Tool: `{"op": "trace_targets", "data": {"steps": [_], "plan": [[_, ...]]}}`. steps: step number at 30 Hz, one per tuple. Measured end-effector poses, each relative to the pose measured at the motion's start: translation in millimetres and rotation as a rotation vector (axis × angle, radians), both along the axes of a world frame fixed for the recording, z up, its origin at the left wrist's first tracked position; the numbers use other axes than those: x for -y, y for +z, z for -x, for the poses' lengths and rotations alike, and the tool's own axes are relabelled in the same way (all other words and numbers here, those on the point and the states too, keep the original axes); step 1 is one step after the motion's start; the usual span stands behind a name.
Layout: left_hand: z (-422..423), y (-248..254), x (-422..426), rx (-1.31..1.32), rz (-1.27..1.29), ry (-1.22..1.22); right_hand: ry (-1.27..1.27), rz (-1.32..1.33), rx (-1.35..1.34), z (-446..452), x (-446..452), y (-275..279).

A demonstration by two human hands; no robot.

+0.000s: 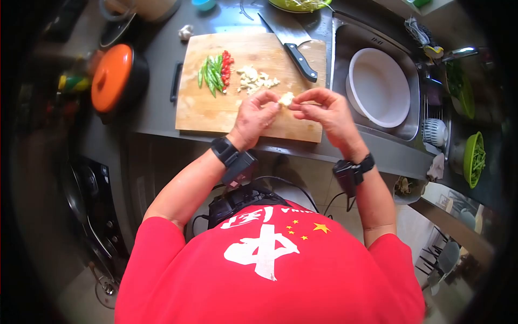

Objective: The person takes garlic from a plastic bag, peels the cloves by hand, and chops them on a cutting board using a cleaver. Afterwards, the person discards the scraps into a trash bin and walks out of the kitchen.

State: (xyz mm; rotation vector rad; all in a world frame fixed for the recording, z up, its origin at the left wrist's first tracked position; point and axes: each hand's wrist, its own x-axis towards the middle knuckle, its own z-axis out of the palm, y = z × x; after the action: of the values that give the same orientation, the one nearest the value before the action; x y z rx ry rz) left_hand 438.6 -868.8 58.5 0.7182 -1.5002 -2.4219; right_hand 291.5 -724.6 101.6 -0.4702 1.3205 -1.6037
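We are holding a small garlic piece (286, 99) up between our two hands, above the near part of the wooden chopping board (199, 116). Our left hand (250, 116) is pinching it from the left with thumb and forefinger, while our right hand (329, 110) is bringing bent fingertips to its right side; we cannot tell whether those fingertips are gripping it or only touching. The hands are facing each other, with just the garlic piece parting their fingertips.

On the far side of it, a little to the left, loose garlic bits (251, 79) are lying on the board. Farther left, chopped red pepper (226, 67) is sitting right beside sliced green pepper (212, 74). A knife (290, 39) is lying across the far right of the board, its black handle pointing back toward our right hand and its blade reaching past the far edge. On the desk (156, 102), a garlic bulb (185, 32) is resting near the board's far left corner. To the right, a white basin (380, 89) is standing in the sink (372, 40).
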Motion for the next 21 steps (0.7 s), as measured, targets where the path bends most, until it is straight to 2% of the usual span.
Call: {"op": "trace_targets", "data": {"steps": [3,6,10,13,17,18,21], "plan": [[-4,-2,-2,-0.003,0.058,0.084,-0.079,-0.043,-0.011,-24,15,-10],[-10,-6,4,0.070,0.050,0.227,-0.188,-0.038,-0.135,-31,24,-16],[-19,-7,9,0.096,0.127,0.258,-0.013,-0.029,-0.296,-31,40,-15],[-21,-10,11,-0.016,0.114,0.214,0.061,0.025,-0.357,-37,54,-25],[-27,-1,18,-0.070,-0.020,0.144,0.094,-0.021,-0.161,-28,56,-32],[-29,-1,20,-0.079,-0.064,0.148,0.049,-0.002,-0.022,-27,55,-33],[-33,-4,25,-0.095,-0.167,0.170,0.053,-0.050,0.027,-19,54,-29]]}}
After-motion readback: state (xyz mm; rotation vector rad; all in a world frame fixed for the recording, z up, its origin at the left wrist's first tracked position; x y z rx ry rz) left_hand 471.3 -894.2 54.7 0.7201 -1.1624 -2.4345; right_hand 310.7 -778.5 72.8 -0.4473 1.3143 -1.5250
